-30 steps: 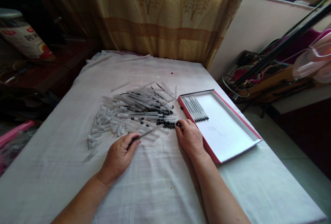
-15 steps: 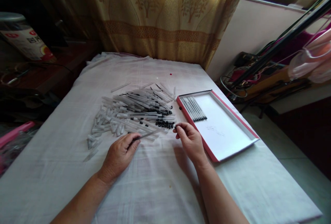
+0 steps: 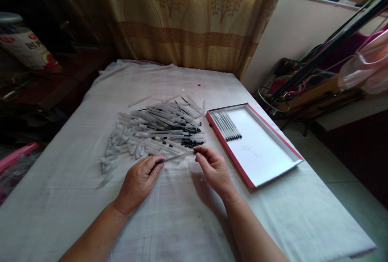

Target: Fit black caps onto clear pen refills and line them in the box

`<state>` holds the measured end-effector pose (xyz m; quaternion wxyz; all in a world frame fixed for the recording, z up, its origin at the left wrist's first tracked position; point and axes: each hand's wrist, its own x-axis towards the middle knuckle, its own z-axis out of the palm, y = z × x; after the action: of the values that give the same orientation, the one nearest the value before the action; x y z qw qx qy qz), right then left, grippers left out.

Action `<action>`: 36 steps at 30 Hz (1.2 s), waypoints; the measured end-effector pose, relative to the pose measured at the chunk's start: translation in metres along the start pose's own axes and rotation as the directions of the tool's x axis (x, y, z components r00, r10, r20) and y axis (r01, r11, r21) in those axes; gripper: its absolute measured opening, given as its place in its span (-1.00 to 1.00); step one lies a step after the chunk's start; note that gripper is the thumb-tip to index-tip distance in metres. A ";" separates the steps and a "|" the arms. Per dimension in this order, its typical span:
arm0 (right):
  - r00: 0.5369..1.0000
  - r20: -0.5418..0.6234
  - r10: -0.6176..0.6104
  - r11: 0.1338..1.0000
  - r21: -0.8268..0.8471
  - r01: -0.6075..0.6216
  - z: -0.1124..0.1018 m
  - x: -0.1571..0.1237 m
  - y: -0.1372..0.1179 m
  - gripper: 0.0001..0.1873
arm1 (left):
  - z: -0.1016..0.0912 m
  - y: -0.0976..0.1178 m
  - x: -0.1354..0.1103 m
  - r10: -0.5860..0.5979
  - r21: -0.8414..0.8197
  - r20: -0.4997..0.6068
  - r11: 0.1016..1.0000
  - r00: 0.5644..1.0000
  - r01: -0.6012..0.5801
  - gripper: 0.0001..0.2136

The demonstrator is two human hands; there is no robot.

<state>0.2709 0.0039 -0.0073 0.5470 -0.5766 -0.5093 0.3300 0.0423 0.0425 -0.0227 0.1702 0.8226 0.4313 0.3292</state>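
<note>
My left hand [image 3: 138, 183] rests on the white cloth and pinches the near end of a clear pen barrel [image 3: 177, 157] that points right. My right hand [image 3: 214, 169] is closed in a pinch at the barrel's far end; a small black piece seems to sit between its fingertips, too small to be sure of. Just beyond lies a pile of clear pen barrels and caps [image 3: 154, 128], with a little heap of small black end pieces [image 3: 192, 143] at its near right edge. To the right, a red-edged shallow box [image 3: 274, 133] holds several finished pens [image 3: 227, 126] in its far left corner.
A table under a white cloth [image 3: 182, 221] carries everything. A patterned curtain [image 3: 188, 15] hangs behind it. Dark furniture with a labelled jar [image 3: 26, 44] stands at the left. Cables and a dark pole [image 3: 327, 48] clutter the right, beyond the table's edge.
My right hand left the heap of black pieces by the box and moved left and toward me, to the tip of the barrel. My left hand has kept still with the barrel.
</note>
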 end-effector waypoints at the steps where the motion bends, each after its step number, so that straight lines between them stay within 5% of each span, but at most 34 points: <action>1: 1.000 0.001 -0.023 1.000 -0.016 0.023 0.000 0.000 0.000 -0.82 | 0.000 0.000 0.000 0.004 0.000 -0.002 1.000 1.000 -0.004 -0.74; 8: 0.981 0.026 -0.195 0.974 -0.115 0.196 -0.005 0.002 -0.004 -0.81 | 0.000 -0.001 0.000 0.029 -0.003 -0.007 1.000 1.000 -0.029 -0.73; 19: 0.998 0.000 -0.056 0.996 -0.063 0.056 -0.003 -0.001 0.004 -0.80 | 0.001 -0.002 0.000 0.013 -0.023 -0.010 1.000 1.000 -0.013 -0.74; 36: 0.964 0.148 -0.223 0.884 -0.386 0.263 -0.012 0.002 0.001 -0.79 | 0.002 -0.003 -0.001 0.049 -0.026 -0.020 0.998 0.999 -0.049 -0.76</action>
<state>0.2830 0.0022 -0.0055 0.4277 -0.5913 -0.6609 0.1751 0.0416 0.0438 -0.0261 0.1688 0.8275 0.4082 0.3467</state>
